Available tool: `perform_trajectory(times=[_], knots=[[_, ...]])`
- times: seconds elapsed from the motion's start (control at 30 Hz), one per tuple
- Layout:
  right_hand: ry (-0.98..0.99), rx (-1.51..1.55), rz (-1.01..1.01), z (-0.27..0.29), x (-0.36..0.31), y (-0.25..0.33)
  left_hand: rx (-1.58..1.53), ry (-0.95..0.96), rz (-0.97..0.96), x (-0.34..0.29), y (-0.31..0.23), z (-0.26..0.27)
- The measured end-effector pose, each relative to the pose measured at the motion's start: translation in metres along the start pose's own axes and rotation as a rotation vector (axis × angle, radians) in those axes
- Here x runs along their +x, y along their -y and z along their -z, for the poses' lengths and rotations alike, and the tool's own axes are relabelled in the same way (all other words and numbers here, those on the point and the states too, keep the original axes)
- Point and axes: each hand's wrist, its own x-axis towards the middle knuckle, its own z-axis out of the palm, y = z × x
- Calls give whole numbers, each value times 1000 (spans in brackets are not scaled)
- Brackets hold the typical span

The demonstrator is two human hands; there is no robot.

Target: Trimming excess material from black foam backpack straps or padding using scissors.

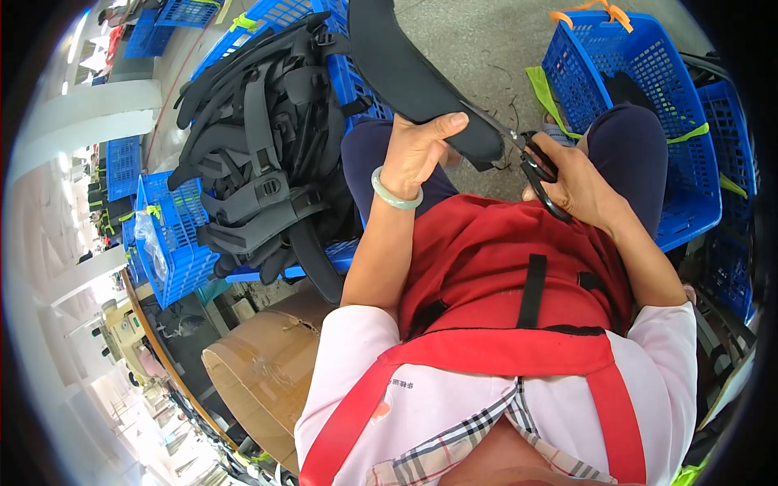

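Note:
My left hand (415, 152) grips a long, curved, black padded strap (401, 69) near its lower end, thumb on top. The strap stretches up past the top of the picture. In my right hand (582, 185) is a pair of scissors (556, 208) with black handles, its fingers through and around the loops. The blades point up and left, lying along the strap's lower edge close to its end. Whether they are parted is too small to tell. Both hands are in front of my lap, over a red apron (486, 283).
At my left a blue plastic crate (350, 91) carries a heap of black padded straps (263, 130) with buckles. Another blue crate (690, 182) with yellow-green ties stands at the right. A cardboard box (263, 364) sits at lower left. Thread scraps lie on the grey floor (478, 49).

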Motion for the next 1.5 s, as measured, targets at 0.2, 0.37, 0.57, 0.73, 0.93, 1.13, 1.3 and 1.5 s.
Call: perform_trajectory(times=[0.2,0.37,0.57,0.73,0.93,1.13,1.3,1.5], knots=[[-4,-18,-17,-1,7,3,-15,51,-7,-1,0,2],[-43,17,-4,-5,8,4,19,94,-31,-1,3,1],[-46,22,-44,-6,10,-2,-121,-45,-15,2,-8,1],[-82,8,29,-6,13,4,-48,-3,-22,0,-1,-1],[45,-57,2,6,15,17,-61,14,-34,0,-1,8],[68,-66,14,6,9,11,-144,47,-32,0,-3,12],[-18,-40,91,0,13,10,-84,97,-23,0,0,11],[35,-19,-68,-5,17,7,-95,115,-42,1,2,14]])
